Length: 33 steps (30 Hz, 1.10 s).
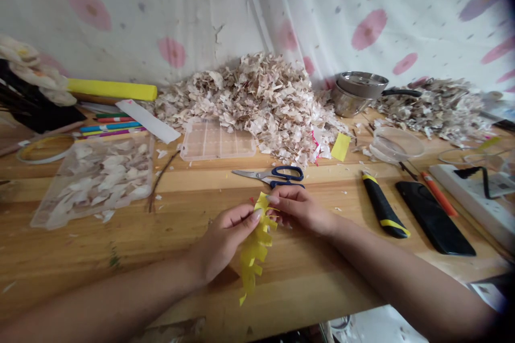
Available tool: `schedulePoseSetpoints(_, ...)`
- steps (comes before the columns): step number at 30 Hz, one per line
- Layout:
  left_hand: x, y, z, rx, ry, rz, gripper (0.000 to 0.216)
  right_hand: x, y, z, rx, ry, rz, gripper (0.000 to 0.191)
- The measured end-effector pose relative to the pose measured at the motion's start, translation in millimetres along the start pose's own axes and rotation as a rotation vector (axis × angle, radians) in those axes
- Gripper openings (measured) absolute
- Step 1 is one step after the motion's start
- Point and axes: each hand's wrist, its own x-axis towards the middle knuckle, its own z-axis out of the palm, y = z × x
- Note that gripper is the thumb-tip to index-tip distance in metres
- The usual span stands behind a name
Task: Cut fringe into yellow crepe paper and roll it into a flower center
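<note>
A strip of yellow crepe paper [254, 251], cut into a fringe along one side, hangs from my hands above the front of the wooden table. My left hand [225, 238] pinches it near the top between thumb and fingers. Higher up, my right hand [301, 209] has its thumb and fingers closed on the strip's upper end. Just beyond my right hand lie scissors [267, 174] with dark blue handles, partly covered by that hand. The strip's lower end dangles free.
Behind the scissors rises a big heap of pale dried petals [265, 102] beside a clear divided box [217, 142]. At left is a plastic tray of petals [108, 171]. A utility knife [384, 206], a black phone [434, 217] and a power strip [462, 187] lie at right.
</note>
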Motion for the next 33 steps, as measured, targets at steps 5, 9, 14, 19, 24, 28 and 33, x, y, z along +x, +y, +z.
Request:
schedulePoseSetpoints(5, 1.4, -2.6, -1.0, 0.039, 0.062, 0.025, 0.031, 0.3, -0.4, 2.6, -0.049, 0.046, -0.044, 0.034)
schedulePoseSetpoints(9, 0.8, -3.4, -1.1, 0.039, 0.091, 0.063, 0.029, 0.9, -0.5, 4.9, -0.074, 0.088, -0.062, 0.032)
schedulePoseSetpoints(14, 0.1, -1.0, -1.1, -0.076, 0.097, 0.048, 0.026, -1.9, -1.5, 4.9, -0.108, 0.038, -0.079, 0.032)
schedulePoseSetpoints(19, 3.1, 1.4, 0.4, -0.091, 0.093, 0.023, 0.032, -6.5, -1.0, 7.8, -0.160, -0.090, -0.157, 0.029)
schedulePoseSetpoints(24, 6.4, -1.7, 2.5, -0.083, 0.193, 0.099, 0.031, -4.0, 4.0, 14.9, -0.080, -0.041, -0.163, 0.031)
schedulePoseSetpoints(28, 7.8, -2.7, 3.1, -0.054, 0.214, 0.127, 0.030, -1.3, 6.7, 18.1, -0.094, 0.030, -0.155, 0.034)
schedulePoseSetpoints(33, 6.5, -1.9, 1.9, -0.043, 0.198, 0.110, 0.029, -0.6, 8.5, 16.1, -0.264, 0.117, -0.158, 0.038)
